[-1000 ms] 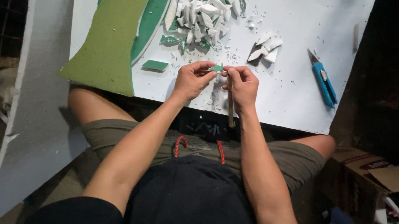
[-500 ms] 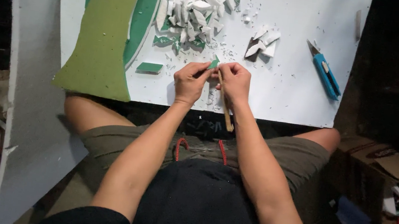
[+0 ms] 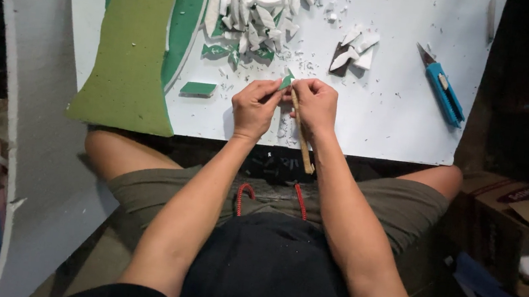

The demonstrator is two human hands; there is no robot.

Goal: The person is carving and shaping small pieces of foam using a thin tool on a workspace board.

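Both hands are up over the white board (image 3: 381, 115), close together near its near edge. The left hand (image 3: 255, 104) pinches a small green chip (image 3: 287, 81) between thumb and forefinger, fingers clenched on it. The right hand (image 3: 312, 104) meets it from the other side, fingers touching the same chip and closed round a thin wooden stick (image 3: 302, 139), which slants down past the board's edge toward six o'clock.

The chip sits right between the two hands' fingertips, held just above the board.

At twelve o'clock from the hands lies a heap of white and green offcuts (image 3: 257, 11). A smaller cluster of scraps (image 3: 353, 49) lies at one o'clock. At two o'clock, well apart, rests a blue knife (image 3: 445, 93), blade pointing away. At nine o'clock lies a lone green piece (image 3: 197, 88), just beside a big green sheet (image 3: 134, 41) that overhangs the board's left part. White crumbs dot the board around the hands.
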